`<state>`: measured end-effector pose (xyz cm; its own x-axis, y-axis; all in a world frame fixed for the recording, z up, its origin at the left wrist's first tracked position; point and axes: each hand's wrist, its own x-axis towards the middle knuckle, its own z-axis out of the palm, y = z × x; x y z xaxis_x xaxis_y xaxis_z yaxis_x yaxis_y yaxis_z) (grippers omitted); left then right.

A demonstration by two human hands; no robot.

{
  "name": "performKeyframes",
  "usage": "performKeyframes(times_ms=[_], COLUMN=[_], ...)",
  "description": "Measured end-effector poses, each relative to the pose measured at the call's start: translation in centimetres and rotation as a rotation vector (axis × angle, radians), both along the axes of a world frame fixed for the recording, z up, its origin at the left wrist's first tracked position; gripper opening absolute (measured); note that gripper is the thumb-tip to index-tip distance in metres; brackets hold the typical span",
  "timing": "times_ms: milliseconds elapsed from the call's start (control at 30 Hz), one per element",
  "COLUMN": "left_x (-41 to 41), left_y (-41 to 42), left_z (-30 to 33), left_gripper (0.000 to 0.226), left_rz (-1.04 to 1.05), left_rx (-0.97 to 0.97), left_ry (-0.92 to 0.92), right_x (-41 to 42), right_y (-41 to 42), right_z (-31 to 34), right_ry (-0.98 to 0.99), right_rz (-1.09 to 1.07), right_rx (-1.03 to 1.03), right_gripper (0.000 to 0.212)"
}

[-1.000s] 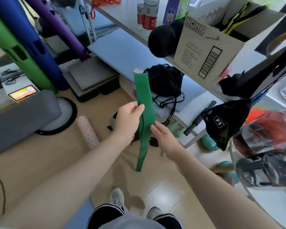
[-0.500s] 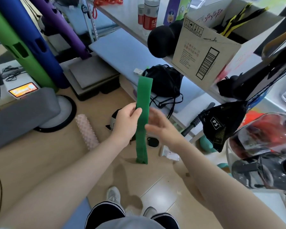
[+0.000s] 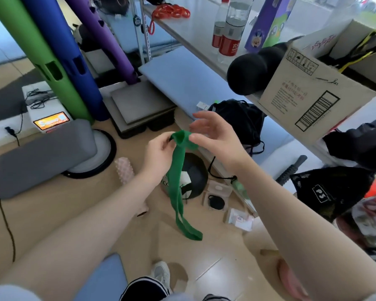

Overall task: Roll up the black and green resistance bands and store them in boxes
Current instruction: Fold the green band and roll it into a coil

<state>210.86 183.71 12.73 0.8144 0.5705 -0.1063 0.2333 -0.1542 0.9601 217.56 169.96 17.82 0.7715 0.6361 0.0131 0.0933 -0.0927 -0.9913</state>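
Observation:
A green resistance band (image 3: 178, 185) hangs in front of me, its top end curled over into a small fold. My left hand (image 3: 159, 152) pinches that top end. My right hand (image 3: 215, 135) touches the fold with thumb and forefinger, the other fingers spread apart. The band's lower loop dangles above the floor. A small open box (image 3: 216, 197) holding a black rolled band lies on the floor below my right forearm. A second small white box (image 3: 240, 219) lies beside it.
A white shelf rack (image 3: 195, 33) stands on the right with a cardboard box (image 3: 313, 92), bottles and a black peanut ball. Black bags sit under the shelf and hang at right. Foam rollers, a grey pad, a balance disc and a spiky pink roller crowd the floor at left.
The band stood straight up above my left hand before. Its top end is now folded down into a curl, and my right hand has risen to that fold.

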Motion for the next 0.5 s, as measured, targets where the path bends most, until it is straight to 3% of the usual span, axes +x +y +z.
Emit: performKeyframes(times_ms=[100,267,333,433,500], left_x=[1.5,3.7,4.5,4.8,4.4], left_y=[3.6,8.4,9.5,10.3,10.2], left_z=[0.7,2.9,3.0,0.3,-3.6], left_gripper=[0.019,0.022,0.023,0.021,0.022], left_rz=[0.025,0.091,0.104,0.052,-0.004], left_rx=[0.039,0.162,0.116,0.021,0.133], left_ry=[-0.047,-0.157,-0.185,-0.120,0.022], right_x=[0.7,3.2,4.0,4.4,4.3], right_y=[3.4,8.0,9.1,9.6,9.3], right_z=[0.0,0.4,0.3,-1.3,-3.8], right_ry=[-0.100,-0.310,-0.342,-0.344,-0.407], right_rz=[0.040,-0.080,-0.112,-0.096,-0.062], right_rx=[-0.048,-0.088,-0.082,-0.124,-0.224], right_gripper=[0.045,0.023,0.020,0.019,0.020])
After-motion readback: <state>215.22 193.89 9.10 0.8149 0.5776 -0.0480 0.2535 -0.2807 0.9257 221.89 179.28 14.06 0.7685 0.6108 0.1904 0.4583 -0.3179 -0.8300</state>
